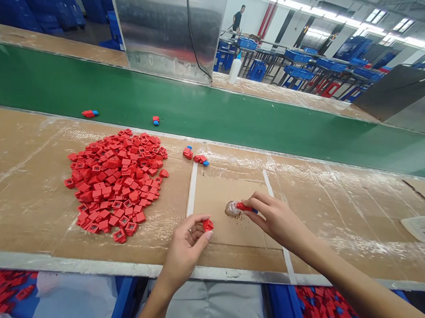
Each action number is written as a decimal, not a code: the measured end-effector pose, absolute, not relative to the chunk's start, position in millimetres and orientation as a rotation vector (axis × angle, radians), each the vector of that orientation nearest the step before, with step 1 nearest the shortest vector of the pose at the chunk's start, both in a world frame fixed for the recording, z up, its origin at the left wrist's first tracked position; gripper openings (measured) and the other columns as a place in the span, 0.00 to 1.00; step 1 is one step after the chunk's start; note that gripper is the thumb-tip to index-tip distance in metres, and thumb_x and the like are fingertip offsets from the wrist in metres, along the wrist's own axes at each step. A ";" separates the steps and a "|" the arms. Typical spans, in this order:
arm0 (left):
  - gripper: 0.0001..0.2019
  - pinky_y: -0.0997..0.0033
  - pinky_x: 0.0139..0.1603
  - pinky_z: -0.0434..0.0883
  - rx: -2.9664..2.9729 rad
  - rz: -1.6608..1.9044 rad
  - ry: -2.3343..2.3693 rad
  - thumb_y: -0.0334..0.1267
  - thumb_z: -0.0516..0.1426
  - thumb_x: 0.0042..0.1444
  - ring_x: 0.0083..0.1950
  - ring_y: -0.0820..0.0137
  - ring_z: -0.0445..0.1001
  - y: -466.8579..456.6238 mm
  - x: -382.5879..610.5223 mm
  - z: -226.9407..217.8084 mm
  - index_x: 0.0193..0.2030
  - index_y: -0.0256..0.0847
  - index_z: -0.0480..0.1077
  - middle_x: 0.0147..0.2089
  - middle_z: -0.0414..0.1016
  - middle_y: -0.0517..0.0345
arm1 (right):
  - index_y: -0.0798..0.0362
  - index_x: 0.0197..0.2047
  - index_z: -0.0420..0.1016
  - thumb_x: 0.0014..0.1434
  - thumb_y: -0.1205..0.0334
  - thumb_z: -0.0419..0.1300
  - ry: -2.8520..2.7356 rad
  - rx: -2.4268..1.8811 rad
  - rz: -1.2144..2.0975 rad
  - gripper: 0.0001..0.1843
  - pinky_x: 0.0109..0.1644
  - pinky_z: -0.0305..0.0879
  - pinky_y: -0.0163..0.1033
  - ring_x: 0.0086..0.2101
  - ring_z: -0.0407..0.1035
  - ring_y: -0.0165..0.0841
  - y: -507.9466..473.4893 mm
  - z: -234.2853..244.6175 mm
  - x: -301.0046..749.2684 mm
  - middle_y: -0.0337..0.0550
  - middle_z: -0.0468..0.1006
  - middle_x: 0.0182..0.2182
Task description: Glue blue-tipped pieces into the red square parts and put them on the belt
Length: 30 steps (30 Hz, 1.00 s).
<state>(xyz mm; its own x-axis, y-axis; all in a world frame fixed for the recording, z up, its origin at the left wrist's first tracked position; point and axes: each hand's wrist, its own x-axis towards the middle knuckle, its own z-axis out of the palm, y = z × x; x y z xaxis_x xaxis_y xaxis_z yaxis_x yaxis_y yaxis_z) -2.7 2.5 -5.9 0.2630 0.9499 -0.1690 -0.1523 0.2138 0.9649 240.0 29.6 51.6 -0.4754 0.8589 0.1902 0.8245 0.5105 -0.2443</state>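
Observation:
My left hand [188,243] pinches a small red plastic block [208,225] between thumb and fingers, over the edge of a cardboard sheet [217,192]. In my right hand [268,213] is a red-and-blue plastic piece [244,206]. Its red end touches a whitish, paste-like dab [232,208] on the cardboard; the fingers partly cover its blue end. To the left lies a large heap of red blocks [117,183], many with square hollows. Two joined red-and-blue pieces [200,159] rest beyond the cardboard.
A green conveyor belt [131,99] runs behind the worktop, carrying two red-and-blue pieces [90,113]. Below the front edge stand blue bins [284,302] with red parts. A white bottle [235,70] stands past the belt. A metal panel [172,33] rises there; a person [238,21] is far off.

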 end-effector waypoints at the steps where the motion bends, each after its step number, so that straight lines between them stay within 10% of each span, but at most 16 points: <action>1: 0.14 0.72 0.44 0.69 1.046 0.968 0.984 0.38 0.61 0.58 0.40 0.71 0.72 2.4 -2.6 -5.9 0.50 0.41 0.71 0.39 0.76 0.58 | 0.54 0.42 0.71 0.71 0.59 0.48 -2.469 -1.415 0.172 0.13 0.33 0.65 0.39 0.31 0.70 0.36 29.6 51.5 239.6 0.46 0.72 0.34; 30: 0.15 0.73 0.46 0.71 0.946 1.009 0.901 0.36 0.64 0.55 0.42 0.71 0.74 4.7 -4.3 -9.6 0.49 0.42 0.74 0.42 0.78 0.56 | 0.50 0.44 0.72 0.67 0.57 0.56 -2.078 -1.500 0.337 0.07 0.39 0.68 0.42 0.36 0.72 0.37 20.6 60.6 234.3 0.45 0.77 0.39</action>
